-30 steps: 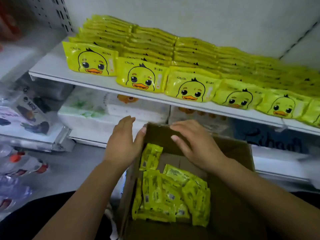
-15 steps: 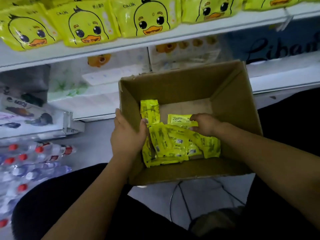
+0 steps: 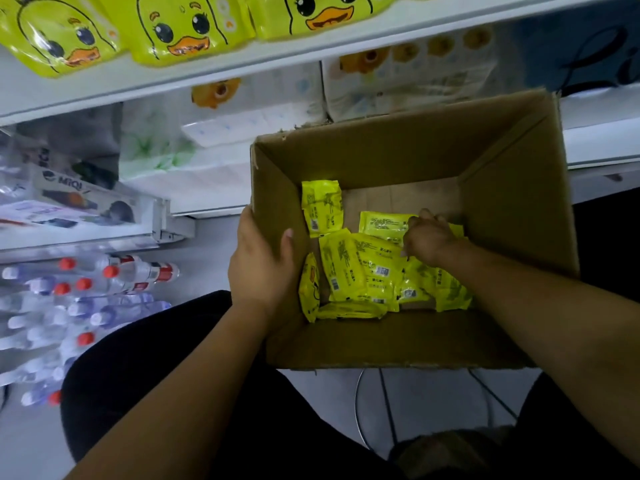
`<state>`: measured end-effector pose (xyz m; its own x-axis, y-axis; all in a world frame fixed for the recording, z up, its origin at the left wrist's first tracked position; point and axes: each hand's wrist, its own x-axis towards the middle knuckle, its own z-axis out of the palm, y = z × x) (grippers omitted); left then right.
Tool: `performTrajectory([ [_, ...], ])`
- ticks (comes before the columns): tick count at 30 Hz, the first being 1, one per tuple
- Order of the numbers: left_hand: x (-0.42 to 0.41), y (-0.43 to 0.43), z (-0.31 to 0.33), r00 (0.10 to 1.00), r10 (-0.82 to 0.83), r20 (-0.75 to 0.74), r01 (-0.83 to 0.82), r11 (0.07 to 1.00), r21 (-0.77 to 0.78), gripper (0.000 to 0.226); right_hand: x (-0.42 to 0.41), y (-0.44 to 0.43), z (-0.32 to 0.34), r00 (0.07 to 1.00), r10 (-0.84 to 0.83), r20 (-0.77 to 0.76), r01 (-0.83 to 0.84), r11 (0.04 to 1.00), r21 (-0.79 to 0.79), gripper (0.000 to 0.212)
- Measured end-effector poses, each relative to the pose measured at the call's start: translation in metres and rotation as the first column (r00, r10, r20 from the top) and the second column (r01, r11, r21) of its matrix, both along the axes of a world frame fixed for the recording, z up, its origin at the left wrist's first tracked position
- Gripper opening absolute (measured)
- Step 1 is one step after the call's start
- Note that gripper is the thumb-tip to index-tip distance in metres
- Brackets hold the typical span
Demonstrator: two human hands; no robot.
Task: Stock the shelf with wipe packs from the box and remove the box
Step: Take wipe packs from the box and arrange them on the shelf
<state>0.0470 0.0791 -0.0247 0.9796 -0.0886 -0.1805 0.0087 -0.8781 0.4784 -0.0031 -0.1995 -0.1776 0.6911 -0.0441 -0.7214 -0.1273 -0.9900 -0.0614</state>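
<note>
Up top, a white shelf [image 3: 221, 69] full of yellow duck packs [image 3: 187, 29]. Below, an open brown box [image 3: 519, 216], left hand [image 3: 263, 268] gripping its side wall. Inside, right hand [image 3: 427, 239] curled down onto small yellow wipe packs [image 3: 349, 268]; can't tell if gripping one.

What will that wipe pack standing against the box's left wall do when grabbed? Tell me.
The wipe pack will probably flex rather than stay stiff: its film wrapper looks soft and creased. The glossy surface may be slippery, so pinching an edge seems safer. Leaning upright against the box wall, it could flop flat if nudged.
</note>
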Motion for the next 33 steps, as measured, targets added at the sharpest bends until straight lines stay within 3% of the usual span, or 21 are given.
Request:
performTrajectory([
  [2, 0.001, 0.0, -0.001, 1.0, -0.003, -0.001, 0.003, 1.0, 0.003, 0.069, 0.004, -0.002, -0.003, 0.999, -0.026, 0.043, 0.021, 0.993, 0.115, 0.033],
  [4, 0.001, 0.0, -0.001, 1.0, 0.0, -0.004, 0.0, 1.0, -0.001, 0.068, 0.002, -0.006, -0.005, 0.999, -0.007, -0.036, 0.014, 0.983, 0.185, 0.047],
  [7, 0.002, 0.001, -0.003, 1.0, -0.006, 0.005, 0.006, 1.0, -0.01, 0.069, -0.005, -0.01, -0.009, 0.984, 0.092, -0.152, -0.08, 0.993, 0.086, 0.072],
  [11, 0.001, 0.002, -0.005, 1.0, -0.001, 0.016, 0.002, 1.0, -0.024, 0.067, 0.001, -0.001, -0.001, 0.991, 0.097, -0.097, -0.096, 0.995, 0.014, 0.056],
  [14, -0.001, 0.001, -0.005, 1.0, -0.011, 0.027, 0.012, 0.999, -0.042, 0.067, 0.018, 0.013, 0.008, 0.996, -0.094, 0.001, 0.09, 0.961, 0.261, 0.049],
  [17, -0.001, 0.001, -0.005, 1.0, 0.002, 0.021, -0.001, 0.998, -0.063, 0.065, 0.037, 0.034, 0.018, 0.95, -0.311, -0.016, 0.266, 0.783, 0.563, 0.022],
  [19, -0.001, 0.001, -0.006, 1.0, 0.0, 0.023, 0.002, 0.997, -0.072, 0.065, 0.048, 0.051, 0.018, 0.928, -0.368, -0.065, 0.325, 0.709, 0.626, 0.028],
  [21, 0.0, 0.002, -0.006, 1.0, 0.001, 0.024, 0.0, 0.998, -0.069, 0.065, 0.056, 0.069, 0.003, 0.907, -0.41, -0.091, 0.376, 0.697, 0.611, 0.047],
  [24, 0.0, 0.003, -0.006, 1.0, 0.005, 0.009, -0.004, 0.997, -0.083, 0.064, 0.063, 0.092, -0.025, 0.892, -0.45, -0.051, 0.414, 0.763, 0.496, 0.055],
  [27, 0.001, 0.004, -0.006, 1.0, -0.014, 0.007, 0.014, 0.998, -0.069, 0.066, 0.065, 0.104, -0.043, 0.911, -0.412, -0.002, 0.378, 0.834, 0.402, 0.055],
  [33, 0.002, 0.002, -0.004, 0.999, -0.041, -0.001, 0.041, 0.998, -0.049, 0.073, 0.076, 0.111, -0.056, 0.889, -0.457, -0.031, 0.433, 0.816, 0.382, 0.055],
])
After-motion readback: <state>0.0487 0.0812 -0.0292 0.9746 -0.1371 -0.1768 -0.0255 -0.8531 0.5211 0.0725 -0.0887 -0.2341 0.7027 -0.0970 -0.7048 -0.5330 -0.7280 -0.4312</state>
